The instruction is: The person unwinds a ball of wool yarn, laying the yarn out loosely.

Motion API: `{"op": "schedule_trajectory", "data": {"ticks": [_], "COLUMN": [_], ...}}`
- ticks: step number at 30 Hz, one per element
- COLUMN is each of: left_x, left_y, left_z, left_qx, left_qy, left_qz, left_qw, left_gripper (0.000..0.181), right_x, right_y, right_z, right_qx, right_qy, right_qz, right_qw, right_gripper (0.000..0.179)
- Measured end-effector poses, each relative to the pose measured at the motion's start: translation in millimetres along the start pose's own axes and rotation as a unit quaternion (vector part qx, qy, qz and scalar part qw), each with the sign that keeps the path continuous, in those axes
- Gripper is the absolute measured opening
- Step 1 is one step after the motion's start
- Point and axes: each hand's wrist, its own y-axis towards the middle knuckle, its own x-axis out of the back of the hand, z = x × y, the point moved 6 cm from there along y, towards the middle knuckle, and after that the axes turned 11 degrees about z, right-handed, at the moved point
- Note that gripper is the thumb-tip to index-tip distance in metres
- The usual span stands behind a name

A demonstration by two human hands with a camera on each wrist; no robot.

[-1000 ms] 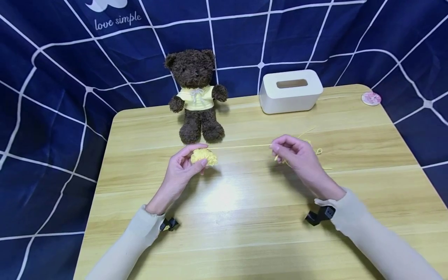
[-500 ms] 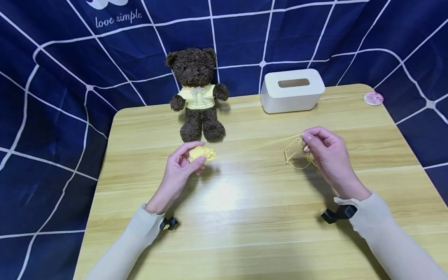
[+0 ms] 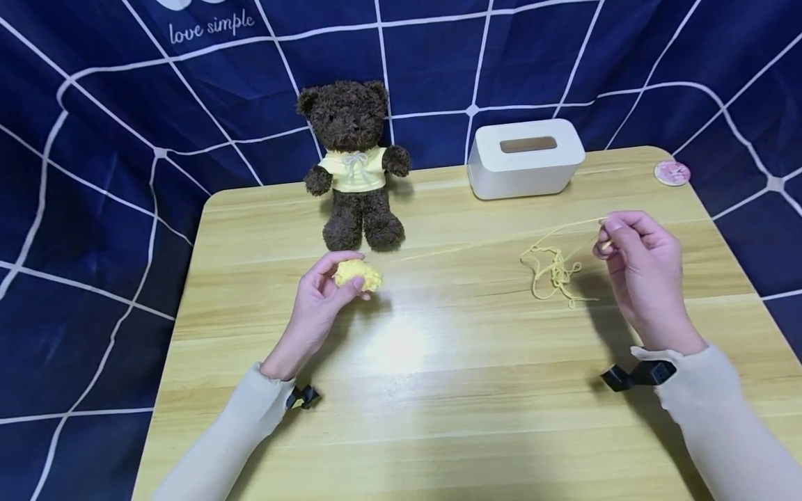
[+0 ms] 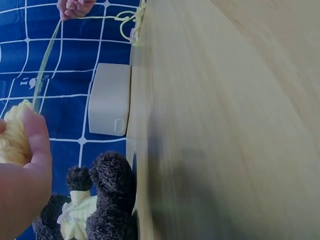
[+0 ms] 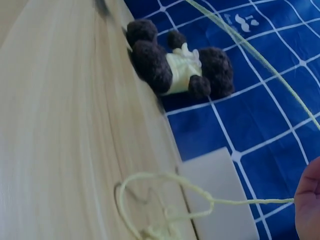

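Note:
My left hand (image 3: 316, 299) holds a small, bumpy ball of yellow yarn (image 3: 358, 275) above the table, thumb in front and fingers behind. A yarn strand (image 3: 476, 243) stretches from near the ball to my right hand (image 3: 651, 278), whose thumb and fingertips pinch it. Below those fingertips shows a small yellowish tip, its kind unclear. Loose yarn (image 3: 554, 271) lies in a tangle on the wood left of the right hand. In the left wrist view the ball (image 4: 15, 140) fills the grasp; in the right wrist view a loop of yarn (image 5: 200, 192) hangs from the hand's edge (image 5: 309, 207).
At the back of the wooden table (image 3: 438, 403) a brown teddy bear (image 3: 351, 132) in a yellow top stands against the blue curtain (image 3: 432, 62). To its right is a white tissue box (image 3: 526, 160). A round pink disc (image 3: 672, 172) lies at the far right corner.
My right hand has moved right and slightly away, drawing the strand longer. More of the loose tangle now shows on the table. The left hand with the yarn ball has barely shifted.

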Motion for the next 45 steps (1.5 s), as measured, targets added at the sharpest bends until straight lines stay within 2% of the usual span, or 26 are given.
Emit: {"op": "schedule_trajectory", "data": {"ticks": [6, 12, 18, 22, 26, 34, 37, 39, 42, 45], "left_x": [2.6, 5.4, 6.5, 8.7, 12.0, 16.9, 18.9, 19.5, 18.5, 15.7], "left_y": [0.3, -2.1, -4.3, -4.4, -5.1, -5.4, -5.8, -5.7, -4.9, -4.0], "left_z": [-1.4, -2.9, -1.0, -0.3, -1.9, -5.5, -6.2, -7.2, -8.4, -8.8], "left_qx": [-0.009, -0.005, 0.012, 0.004, -0.011, -0.029, -0.035, -0.041, -0.044, -0.038], "left_qy": [-0.016, 0.0, 0.011, 0.013, 0.021, -0.006, -0.013, -0.018, -0.021, -0.023], "left_qz": [-0.016, -0.023, -0.017, -0.028, -0.051, -0.095, -0.107, -0.106, -0.091, -0.07], "left_qw": [0.9997, 0.9997, 0.9997, 0.9995, 0.9984, 0.9951, 0.9936, 0.9933, 0.9947, 0.9965], "left_gripper": [0.038, 0.046, 0.044, 0.042, 0.04, 0.035, 0.035, 0.037, 0.042, 0.044], "right_x": [26, 49, 69, 78, 86, 102, 106, 107, 107, 107], "right_y": [0.3, -0.6, 2.5, 5.4, 6.3, 4.8, 4.2, 3.2, 0.2, -4.5], "right_z": [8, 20, 33, 38, 37, 26, 22, 17, 8, -1], "right_qx": [0.021, 0.042, 0.088, 0.103, 0.102, 0.05, 0.016, -0.022, -0.093, -0.164], "right_qy": [0.021, 0.037, 0.049, 0.06, 0.059, 0.031, 0.014, -0.001, -0.04, -0.094], "right_qz": [-0.036, -0.078, -0.139, -0.175, -0.194, -0.2, -0.195, -0.177, -0.129, -0.07], "right_qw": [0.9989, 0.9954, 0.9853, 0.9773, 0.9739, 0.9781, 0.9807, 0.9839, 0.9865, 0.9796], "right_gripper": [0.008, 0.009, 0.005, 0.004, 0.005, 0.006, 0.009, 0.013, 0.018, 0.023]}}
